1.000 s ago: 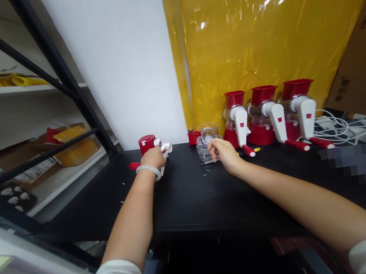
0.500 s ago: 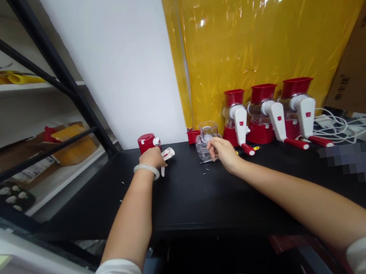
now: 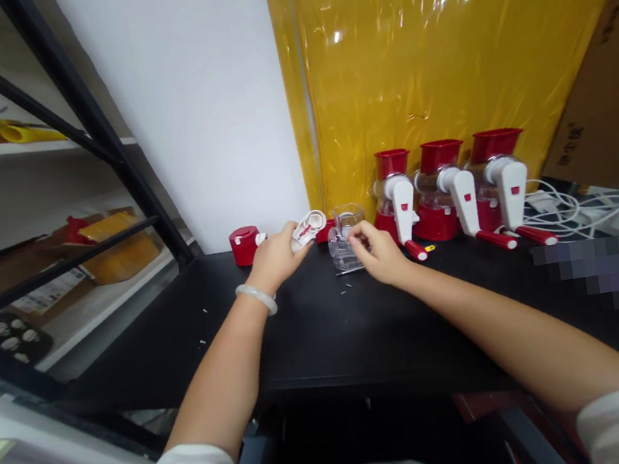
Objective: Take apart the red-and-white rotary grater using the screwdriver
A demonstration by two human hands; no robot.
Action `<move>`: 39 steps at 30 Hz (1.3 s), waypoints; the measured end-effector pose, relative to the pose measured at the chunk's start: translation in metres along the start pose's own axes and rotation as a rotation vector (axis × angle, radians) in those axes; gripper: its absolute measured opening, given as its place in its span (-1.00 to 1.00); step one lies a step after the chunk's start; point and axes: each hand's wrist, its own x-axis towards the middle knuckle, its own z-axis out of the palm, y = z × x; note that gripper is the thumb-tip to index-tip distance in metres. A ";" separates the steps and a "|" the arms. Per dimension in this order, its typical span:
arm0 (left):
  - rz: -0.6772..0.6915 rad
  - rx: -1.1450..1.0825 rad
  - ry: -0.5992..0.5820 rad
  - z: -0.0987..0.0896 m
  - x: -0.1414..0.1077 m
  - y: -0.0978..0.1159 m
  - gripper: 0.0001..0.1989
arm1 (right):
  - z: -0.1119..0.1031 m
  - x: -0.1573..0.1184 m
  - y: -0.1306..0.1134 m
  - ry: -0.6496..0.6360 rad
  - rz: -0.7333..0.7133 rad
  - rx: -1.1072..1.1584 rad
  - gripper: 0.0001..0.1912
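Pinching white handle (image 3: 310, 229) with left hand (image 3: 277, 258); cannot tell finger hold of right hand (image 3: 379, 253) by clear cup (image 3: 342, 250); might topple cup by bumping.

The tabletop (image 3: 314, 346) is matte black. Along its far edge stand, left to right, a red base (image 3: 245, 249), a clear plastic housing (image 3: 341, 253) with a red piece (image 3: 322, 234) just behind it, and three red-and-white grinders (image 3: 464, 199) side by side. White cables (image 3: 566, 219) lie tangled at far right. A thin rod (image 3: 344, 272) lies at the housing's near side; small pale bits (image 3: 346, 288) are scattered nearer, others (image 3: 202, 342) toward the left.
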 end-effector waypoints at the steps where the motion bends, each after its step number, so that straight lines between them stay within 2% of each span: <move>1: 0.040 -0.013 0.000 0.000 -0.002 0.006 -0.54 | -0.002 0.000 -0.001 -0.031 -0.096 -0.131 -0.87; 5: 0.124 -0.054 -0.018 0.001 -0.009 0.020 -0.57 | -0.004 0.001 -0.004 -0.104 -0.424 -0.559 -0.80; 7: 0.157 -0.054 -0.020 0.001 -0.011 0.023 -0.59 | -0.002 0.001 -0.004 -0.093 -0.520 -0.689 -0.78; 10: 0.202 -0.024 -0.035 0.003 -0.013 0.029 -0.63 | -0.001 -0.001 -0.004 -0.055 -0.592 -0.782 -0.77; 18: 0.224 0.071 -0.135 0.014 -0.020 0.047 -0.68 | 0.000 -0.004 -0.002 -0.093 -0.572 -0.819 -0.72; 28: 0.233 0.066 -0.179 0.020 -0.019 0.045 -0.66 | 0.004 -0.006 0.008 -0.185 -0.555 -0.837 -0.79; 34: 0.253 0.043 -0.165 0.021 -0.020 0.046 -0.65 | 0.006 -0.006 0.004 -0.165 -0.572 -0.900 -0.70; 39: 0.269 0.054 -0.162 0.022 -0.020 0.046 -0.67 | 0.006 -0.006 0.006 -0.146 -0.592 -0.906 -0.75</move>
